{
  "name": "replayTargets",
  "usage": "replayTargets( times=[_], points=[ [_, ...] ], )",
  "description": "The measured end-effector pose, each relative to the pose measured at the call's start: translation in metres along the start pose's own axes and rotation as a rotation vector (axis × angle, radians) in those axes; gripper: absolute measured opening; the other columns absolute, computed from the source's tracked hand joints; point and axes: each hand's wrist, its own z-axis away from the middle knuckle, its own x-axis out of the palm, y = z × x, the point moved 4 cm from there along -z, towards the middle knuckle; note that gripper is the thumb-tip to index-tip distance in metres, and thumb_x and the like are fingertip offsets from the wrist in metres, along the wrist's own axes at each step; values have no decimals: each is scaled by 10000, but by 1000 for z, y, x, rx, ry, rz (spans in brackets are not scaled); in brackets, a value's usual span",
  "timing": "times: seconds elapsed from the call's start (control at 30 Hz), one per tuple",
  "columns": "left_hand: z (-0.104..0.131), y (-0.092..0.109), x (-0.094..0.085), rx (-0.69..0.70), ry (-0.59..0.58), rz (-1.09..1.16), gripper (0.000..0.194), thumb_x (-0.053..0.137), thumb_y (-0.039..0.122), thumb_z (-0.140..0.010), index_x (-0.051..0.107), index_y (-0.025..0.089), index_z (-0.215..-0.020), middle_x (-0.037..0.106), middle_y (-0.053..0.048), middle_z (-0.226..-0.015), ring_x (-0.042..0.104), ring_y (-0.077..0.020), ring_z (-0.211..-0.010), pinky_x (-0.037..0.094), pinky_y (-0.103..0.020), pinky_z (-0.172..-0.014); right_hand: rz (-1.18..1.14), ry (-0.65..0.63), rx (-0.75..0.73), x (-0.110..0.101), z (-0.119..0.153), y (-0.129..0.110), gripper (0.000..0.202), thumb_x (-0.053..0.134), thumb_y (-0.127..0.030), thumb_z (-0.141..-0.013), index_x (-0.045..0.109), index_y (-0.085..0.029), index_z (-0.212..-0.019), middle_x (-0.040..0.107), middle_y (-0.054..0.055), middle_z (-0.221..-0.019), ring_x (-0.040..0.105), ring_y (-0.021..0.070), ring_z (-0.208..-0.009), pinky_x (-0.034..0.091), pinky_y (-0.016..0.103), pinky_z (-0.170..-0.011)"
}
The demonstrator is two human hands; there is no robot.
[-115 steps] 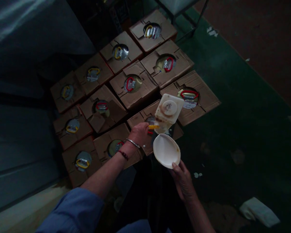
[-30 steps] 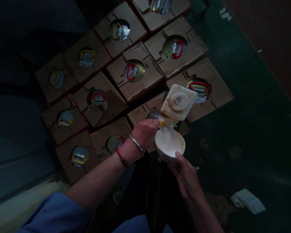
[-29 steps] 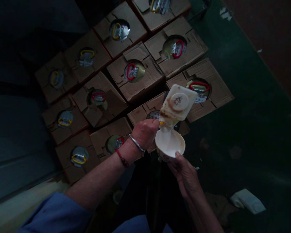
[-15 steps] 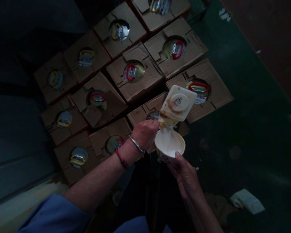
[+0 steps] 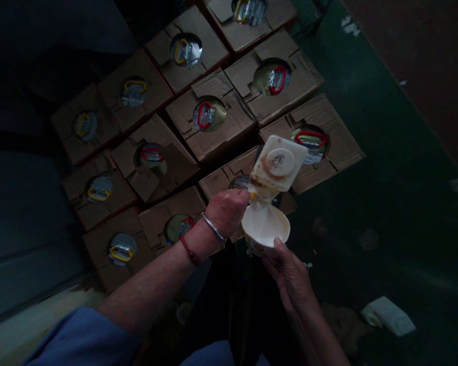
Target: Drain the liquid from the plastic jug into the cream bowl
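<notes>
My left hand (image 5: 228, 208) is closed in a fist at the lower left corner of a stained white square plastic jug (image 5: 296, 155). The jug is tilted, its flat side with a round raised disc and dark handwritten mark facing me; a yellow bit shows beside my fingers. Just below its lower end is a white paper bowl (image 5: 266, 223) with print on its outside. My right hand (image 5: 288, 267) grips this bowl from below, thumb on the rim. The bowl's inside looks white; I cannot tell how much it holds or whether anything is flowing.
Cardboard boxes (image 5: 209, 137) stand in tight rows ahead, round cut-outs showing metal lids with red or yellow handles. A green floor (image 5: 366, 203) spreads to the right, with a white crumpled container (image 5: 389, 316) and scraps on it. A grey surface (image 5: 26, 218) lies at left.
The whole view has shifted very slightly. Both hands keep the same hold, with the jug and bowl in nearly the same position relative to each other.
</notes>
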Motion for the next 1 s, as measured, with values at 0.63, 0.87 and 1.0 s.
replayTargets(
  times=[0.63, 0.87, 1.0],
  points=[
    [0, 0, -1, 7, -50, 10, 120, 489, 114, -812, 599, 135, -769, 649, -71, -716, 632, -196, -678, 469, -265, -565, 23, -2, 16, 0, -4, 2, 636, 750, -534, -536, 618, -140, -1017, 679, 74, -999, 571, 250, -1020, 435, 364, -905],
    [-2, -6, 2, -79, -119, 38, 172, 438, 158, -863, 599, 132, -808, 656, -73, -771, 630, -184, -728, 481, -263, -619, -35, -93, -68, -8, -8, 12, 613, 740, -477, -596, 586, -162, -1099, 650, 68, -1087, 534, 257, -1089, 401, 387, -965],
    [-3, -14, 7, -109, -59, 123, 176, 439, 161, -863, 602, 134, -801, 655, -63, -782, 619, -164, -752, 471, -252, -669, -112, -185, -138, -17, -13, 22, 614, 712, -410, -667, 513, -222, -1217, 610, 38, -1173, 486, 235, -1157, 358, 394, -1014]
  ],
)
